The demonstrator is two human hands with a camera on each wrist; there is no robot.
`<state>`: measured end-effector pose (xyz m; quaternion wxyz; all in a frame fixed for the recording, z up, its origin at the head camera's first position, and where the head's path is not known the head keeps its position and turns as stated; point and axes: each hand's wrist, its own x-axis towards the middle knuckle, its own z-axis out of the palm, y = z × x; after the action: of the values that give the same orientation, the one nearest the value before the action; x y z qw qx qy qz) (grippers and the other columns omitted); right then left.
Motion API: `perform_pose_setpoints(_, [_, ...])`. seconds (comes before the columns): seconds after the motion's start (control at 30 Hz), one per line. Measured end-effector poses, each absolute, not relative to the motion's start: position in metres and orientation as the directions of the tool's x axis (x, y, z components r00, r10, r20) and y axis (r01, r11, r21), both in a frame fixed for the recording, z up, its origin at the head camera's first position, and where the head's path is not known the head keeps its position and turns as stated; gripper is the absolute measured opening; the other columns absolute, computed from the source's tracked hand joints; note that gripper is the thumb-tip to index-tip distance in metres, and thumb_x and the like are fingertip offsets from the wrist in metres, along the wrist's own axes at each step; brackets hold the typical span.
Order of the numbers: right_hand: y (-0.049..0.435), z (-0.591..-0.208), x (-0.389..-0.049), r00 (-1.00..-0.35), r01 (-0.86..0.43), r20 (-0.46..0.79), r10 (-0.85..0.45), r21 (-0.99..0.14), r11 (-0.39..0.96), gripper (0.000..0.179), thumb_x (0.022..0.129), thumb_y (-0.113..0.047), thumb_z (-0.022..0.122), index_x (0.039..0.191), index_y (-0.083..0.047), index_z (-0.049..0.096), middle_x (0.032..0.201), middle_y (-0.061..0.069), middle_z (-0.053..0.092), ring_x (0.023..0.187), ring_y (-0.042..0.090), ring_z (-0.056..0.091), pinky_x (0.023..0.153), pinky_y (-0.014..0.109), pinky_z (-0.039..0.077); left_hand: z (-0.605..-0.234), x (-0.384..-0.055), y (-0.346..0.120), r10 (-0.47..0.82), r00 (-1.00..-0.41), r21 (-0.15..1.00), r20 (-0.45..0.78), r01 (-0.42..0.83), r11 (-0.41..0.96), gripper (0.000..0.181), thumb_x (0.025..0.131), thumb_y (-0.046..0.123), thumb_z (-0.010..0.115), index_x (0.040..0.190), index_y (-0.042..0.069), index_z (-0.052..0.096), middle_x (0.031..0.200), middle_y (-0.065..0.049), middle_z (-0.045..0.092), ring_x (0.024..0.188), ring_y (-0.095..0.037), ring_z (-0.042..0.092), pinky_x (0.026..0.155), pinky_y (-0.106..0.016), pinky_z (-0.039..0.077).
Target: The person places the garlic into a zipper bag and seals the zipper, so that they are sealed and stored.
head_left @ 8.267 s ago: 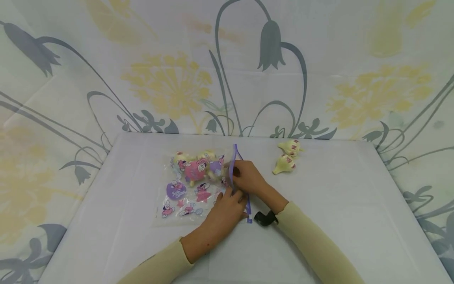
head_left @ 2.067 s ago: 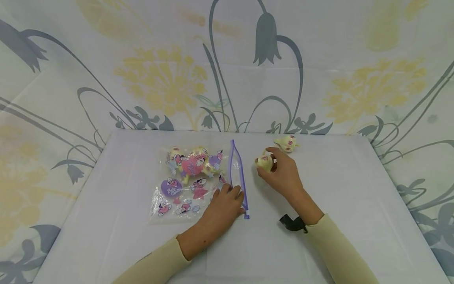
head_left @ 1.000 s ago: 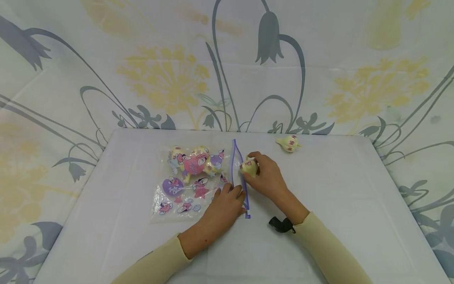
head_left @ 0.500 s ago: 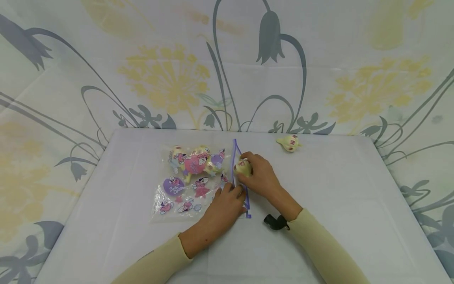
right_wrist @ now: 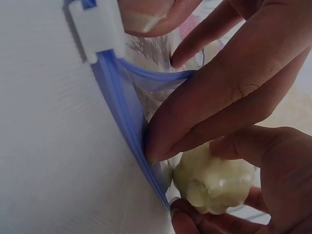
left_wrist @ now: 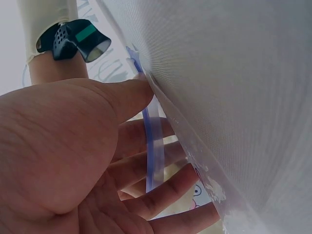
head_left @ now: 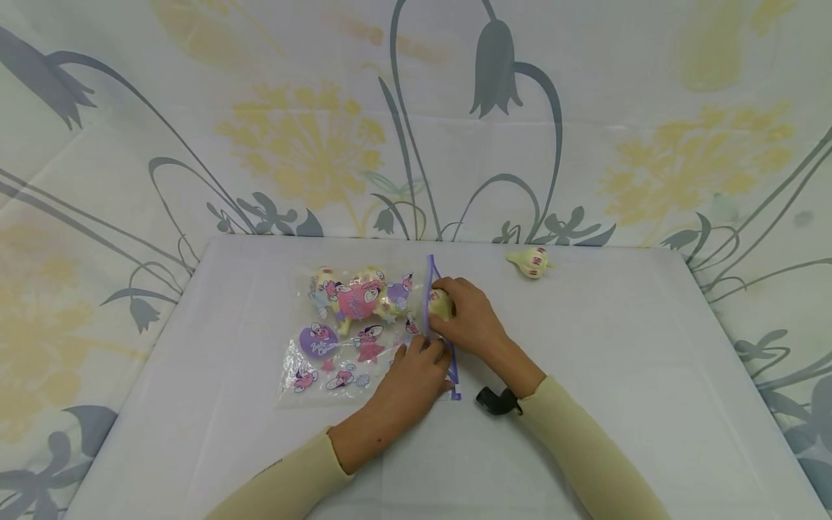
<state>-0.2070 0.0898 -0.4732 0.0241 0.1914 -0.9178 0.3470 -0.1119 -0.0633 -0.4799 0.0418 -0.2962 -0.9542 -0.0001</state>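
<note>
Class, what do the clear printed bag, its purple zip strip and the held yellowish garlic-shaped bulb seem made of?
Clear printed bag: thin plastic film, see-through with glossy highlights. Purple zip strip: probably smooth plastic, bending in curves. Yellowish garlic-shaped bulb: perhaps plastic or painted foam, given its sheen.

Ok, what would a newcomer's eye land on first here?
Probably the clear bag with pink and purple cartoon prints, on the table with the left hand on it. Next, the garlic-like bulb the right hand holds at its purple-edged mouth; another bulb lies near the table's far edge.
</note>
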Motion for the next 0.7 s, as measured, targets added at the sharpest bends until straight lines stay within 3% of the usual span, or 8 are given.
perform_pose_setpoints(0.17, [0.089, -0.475, -0.212, -0.903, -0.411, 0.182, -0.39, -0.628, 0.66, 0.056, 0.088, -0.014, 0.079, 0.139, 0.002, 0.062, 0.119, 0.016, 0.07, 0.088, 0.024, 0.06, 0.076, 0.038, 0.051, -0.48, -0.112, -0.063, 0.572, -0.814, -0.055, 0.097, 0.57, 0.82, 0.055, 0.099, 0.049, 0.073, 0.138, 0.009, 0.071, 0.135, -0.003, 0.065, 0.121, -0.026, 0.056, 0.097, -0.048, 0.059])
perform_pose_setpoints(0.33, [0.089, -0.477, -0.216, -0.889, -0.419, 0.149, -0.432, -0.644, 0.64, 0.059, 0.094, -0.01, 0.076, 0.146, 0.006, 0.055, 0.111, 0.016, 0.068, 0.087, 0.025, 0.061, 0.078, 0.04, 0.053, -0.48, -0.111, -0.064, 0.576, -0.809, -0.076, 0.114, 0.571, 0.817, 0.056, 0.098, 0.05, 0.073, 0.137, 0.009, 0.071, 0.132, -0.002, 0.065, 0.118, -0.025, 0.056, 0.095, -0.046, 0.06])
perform_pose_setpoints(0.5, [0.09, -0.482, -0.222, -0.872, -0.441, 0.148, -0.467, -0.653, 0.616, 0.059, 0.098, -0.007, 0.072, 0.149, 0.01, 0.05, 0.123, 0.021, 0.066, 0.095, 0.027, 0.062, 0.085, 0.044, 0.054, -0.48, -0.111, -0.064, 0.58, -0.806, -0.082, 0.119, 0.574, 0.815, 0.057, 0.097, 0.05, 0.074, 0.137, 0.01, 0.071, 0.13, -0.002, 0.065, 0.116, -0.024, 0.056, 0.093, -0.045, 0.06])
perform_pose_setpoints(0.7, [0.09, -0.486, -0.229, -0.843, -0.483, 0.185, -0.505, -0.675, 0.558, 0.054, 0.097, -0.003, 0.069, 0.148, 0.009, 0.053, 0.118, 0.023, 0.059, 0.091, 0.027, 0.057, 0.081, 0.041, 0.051, -0.48, -0.112, -0.063, 0.59, -0.801, -0.094, 0.098, 0.583, 0.807, 0.056, 0.097, 0.049, 0.073, 0.138, 0.01, 0.071, 0.131, -0.003, 0.065, 0.119, -0.026, 0.057, 0.094, -0.047, 0.061])
